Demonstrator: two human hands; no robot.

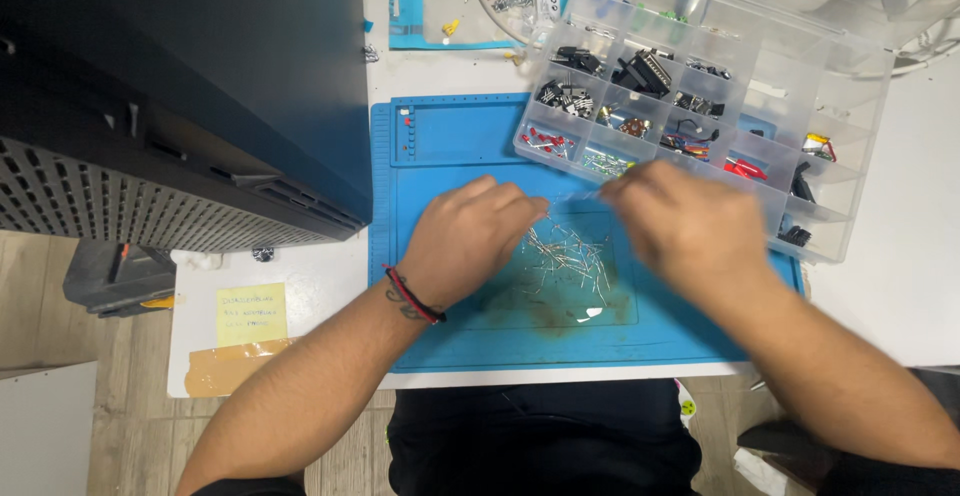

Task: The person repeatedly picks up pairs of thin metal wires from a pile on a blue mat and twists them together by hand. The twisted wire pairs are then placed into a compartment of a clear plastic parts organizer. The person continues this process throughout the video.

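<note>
I see a small heap of thin metal pins (570, 256) lying loose on the blue work mat (450, 156), near the middle of the mat. All places below I give relative to this mat.

My left hand (468, 236) rests on the mat, just beside the left edge of the heap, palm down. Its fingers (520, 206) are curled and drawn together, with the tips at the upper left of the pins; I cannot tell if they pinch one. On the wrist there is a red and black band (412, 296).

My right hand (690, 221) is over the right part of the mat, at the right side of the heap. It is blurred, so I cannot tell if its fingers (620, 184) are spread or pinching something.

On the upper right corner of the mat stands a clear plastic organizer box (860, 116) with many compartments, holding small electronic parts in black, red and other colours. Beyond the top edge of the mat lies a light blue package (405, 16) on the white counter (440, 71). Left of the mat stands a big black device (180, 86), and below it, on the counter, a yellow sticky note (251, 314).
</note>
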